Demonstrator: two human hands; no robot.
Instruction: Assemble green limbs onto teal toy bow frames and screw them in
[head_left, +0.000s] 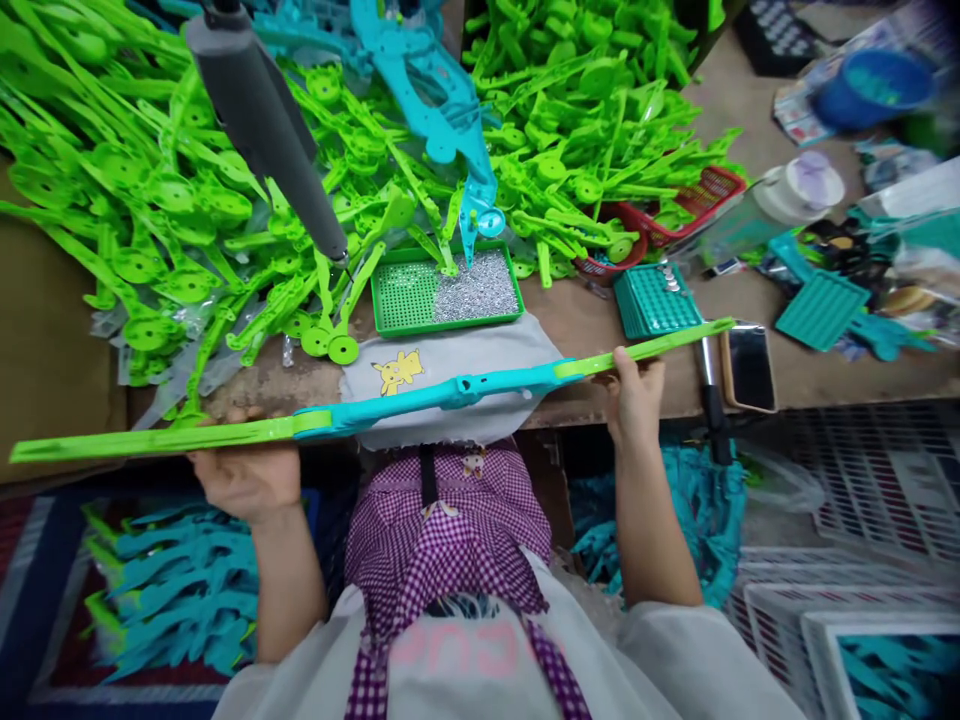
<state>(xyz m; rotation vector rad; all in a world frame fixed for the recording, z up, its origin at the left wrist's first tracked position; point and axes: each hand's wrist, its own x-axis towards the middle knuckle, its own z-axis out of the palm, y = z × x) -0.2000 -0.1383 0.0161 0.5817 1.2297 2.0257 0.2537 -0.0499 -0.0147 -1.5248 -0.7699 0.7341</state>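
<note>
A long plastic part (450, 392), turquoise in the middle with a lime green arm at each end, stretches across in front of me at the table's edge. My left hand (251, 475) is closed on its left green arm from below, the fingertips partly hidden behind it. Around the right green arm, my right hand (636, 400) grips with thumb and fingers. Beneath the part lies a grey cloth (480, 350) with a yellow cartoon figure. Beyond it sits a green tray (405, 295) with small metal screws in its right half.
A dark grey electric screwdriver (262, 130) hangs at upper left over heaped lime green arms (135, 200). Another turquoise part (442, 110) lies on the pile. At right are a teal basket (656, 300), a phone (748, 368) and a black-handled tool (715, 410). Crates of turquoise parts (187, 590) stand below.
</note>
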